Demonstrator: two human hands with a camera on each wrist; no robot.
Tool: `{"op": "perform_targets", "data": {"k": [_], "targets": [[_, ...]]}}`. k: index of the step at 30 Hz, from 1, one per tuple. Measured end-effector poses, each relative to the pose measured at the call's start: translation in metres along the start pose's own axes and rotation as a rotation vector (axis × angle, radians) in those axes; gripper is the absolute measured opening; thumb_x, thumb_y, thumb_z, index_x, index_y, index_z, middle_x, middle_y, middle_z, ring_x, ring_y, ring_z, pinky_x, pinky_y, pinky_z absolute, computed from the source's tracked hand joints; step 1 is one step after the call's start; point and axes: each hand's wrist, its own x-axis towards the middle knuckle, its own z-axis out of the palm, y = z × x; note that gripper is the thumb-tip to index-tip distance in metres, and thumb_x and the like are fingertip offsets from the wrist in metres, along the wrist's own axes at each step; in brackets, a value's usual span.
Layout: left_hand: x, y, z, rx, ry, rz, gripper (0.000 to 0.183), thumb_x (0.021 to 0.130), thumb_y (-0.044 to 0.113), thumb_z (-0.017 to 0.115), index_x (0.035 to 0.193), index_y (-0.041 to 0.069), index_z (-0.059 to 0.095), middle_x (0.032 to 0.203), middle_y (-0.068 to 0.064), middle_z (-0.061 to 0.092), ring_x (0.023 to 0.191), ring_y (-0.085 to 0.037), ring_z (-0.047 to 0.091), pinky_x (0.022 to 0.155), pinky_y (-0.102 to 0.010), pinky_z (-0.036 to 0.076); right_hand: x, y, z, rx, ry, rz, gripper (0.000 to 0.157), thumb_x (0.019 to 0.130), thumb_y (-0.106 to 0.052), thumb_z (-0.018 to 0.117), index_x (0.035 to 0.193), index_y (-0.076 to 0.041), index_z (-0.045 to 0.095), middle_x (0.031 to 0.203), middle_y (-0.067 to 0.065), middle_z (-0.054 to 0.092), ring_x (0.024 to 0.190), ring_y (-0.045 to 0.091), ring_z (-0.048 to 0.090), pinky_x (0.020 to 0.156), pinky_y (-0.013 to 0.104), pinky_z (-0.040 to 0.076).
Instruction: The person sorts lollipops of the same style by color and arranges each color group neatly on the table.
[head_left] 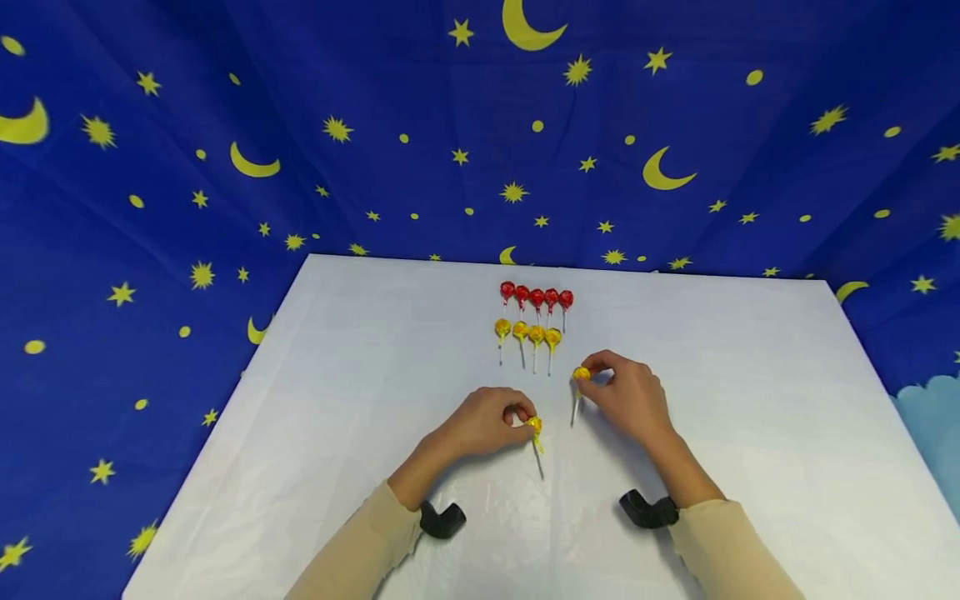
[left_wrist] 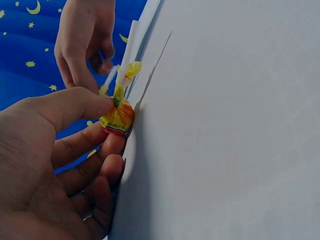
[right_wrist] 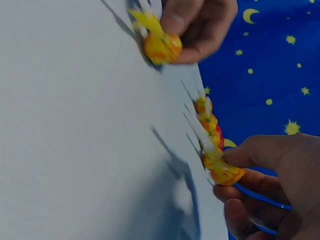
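Note:
My left hand (head_left: pixel 487 423) pinches a yellow-wrapped lollipop (head_left: pixel 535 423) by its head, its stick pointing toward me. In the left wrist view, thumb and fingertips hold that lollipop (left_wrist: pixel 119 119) close to the white surface. To the right and a little farther off, my right hand (head_left: pixel 628 395) pinches a second yellow lollipop (head_left: pixel 581 374), stick hanging down; the right wrist view shows this lollipop (right_wrist: pixel 226 172) between thumb and fingers. Beyond the hands lies a row of several yellow lollipops (head_left: pixel 536 335). Behind it is a row of several red lollipops (head_left: pixel 536 297).
Both rows lie on a white table (head_left: pixel 360 350), sticks toward me. A blue cloth (head_left: pixel 420 175) with yellow moons and stars hangs behind and at the sides. Black devices are strapped at the left wrist (head_left: pixel 442 520) and right wrist (head_left: pixel 648 509).

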Motion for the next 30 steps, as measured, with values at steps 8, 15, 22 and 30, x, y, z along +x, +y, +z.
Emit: {"op": "perform_targets", "data": {"k": [8,15,22,30], "targets": [[-0.001,-0.004,0.002,0.003,0.006,-0.001,0.016,0.084,0.030,0.074,0.097,0.021,0.070,0.082,0.016,0.059,0.071,-0.004,0.053,0.066,-0.023,0.043,0.036,0.003,0.001,-0.045,-0.065,0.049,0.028,0.083,-0.031,0.074,0.102,-0.011,0.070,0.095,0.004,0.068,0.085,0.027,0.060,0.071,0.043,0.046],[-0.001,-0.005,0.002,0.001,0.008,0.001,0.017,0.084,0.030,0.074,0.098,0.021,0.070,0.082,0.018,0.060,0.070,-0.004,0.053,0.065,-0.023,0.044,0.055,0.002,0.005,-0.069,-0.055,0.043,0.029,0.083,-0.030,0.074,0.103,-0.010,0.070,0.095,0.006,0.068,0.087,0.028,0.060,0.075,0.045,0.046],[0.001,-0.005,0.004,-0.006,0.008,-0.007,0.017,0.083,0.032,0.075,0.097,0.022,0.070,0.082,0.016,0.061,0.070,-0.003,0.053,0.065,-0.024,0.043,0.064,0.001,0.011,-0.079,-0.046,0.042,0.031,0.084,-0.029,0.073,0.106,-0.008,0.070,0.096,0.007,0.068,0.087,0.028,0.061,0.075,0.045,0.047],[0.000,-0.004,0.003,0.018,0.022,-0.001,0.017,0.084,0.033,0.074,0.097,0.023,0.070,0.082,0.017,0.060,0.070,-0.003,0.053,0.065,-0.024,0.043,0.068,0.004,0.014,-0.060,-0.028,0.032,0.032,0.085,-0.031,0.073,0.107,-0.008,0.069,0.097,0.008,0.068,0.088,0.029,0.061,0.077,0.046,0.047]]}}
